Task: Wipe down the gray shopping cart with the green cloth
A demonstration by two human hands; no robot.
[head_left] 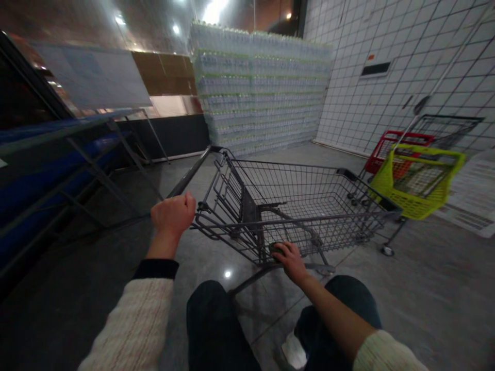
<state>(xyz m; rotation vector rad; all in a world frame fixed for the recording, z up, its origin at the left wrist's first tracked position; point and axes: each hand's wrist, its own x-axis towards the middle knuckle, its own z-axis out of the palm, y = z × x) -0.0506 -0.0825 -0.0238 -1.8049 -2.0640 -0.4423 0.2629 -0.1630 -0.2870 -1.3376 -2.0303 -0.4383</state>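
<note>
A grey wire shopping cart (305,224) stands in front of me, its basket pointing right. My left hand (173,212) is closed in a fist around the near end of the cart's handlebar (193,170). Lower down, my right hand (291,260) has its fingers curled over a small dark pad (275,249) against the wires at the cart's lower near side. The pad's exact kind is too dim to make out. Inside the basket, the folded child-seat panel (248,208) is visible, and a cart wheel frame (251,281) runs beneath.
Shrink-wrapped bottled water (263,87) is stacked high at the back. A yellow-green basket (421,180) and a red basket (381,154) on carts stand right, by the tiled wall (406,56). Metal-framed tables (96,121) line the left. My knees are below the cart.
</note>
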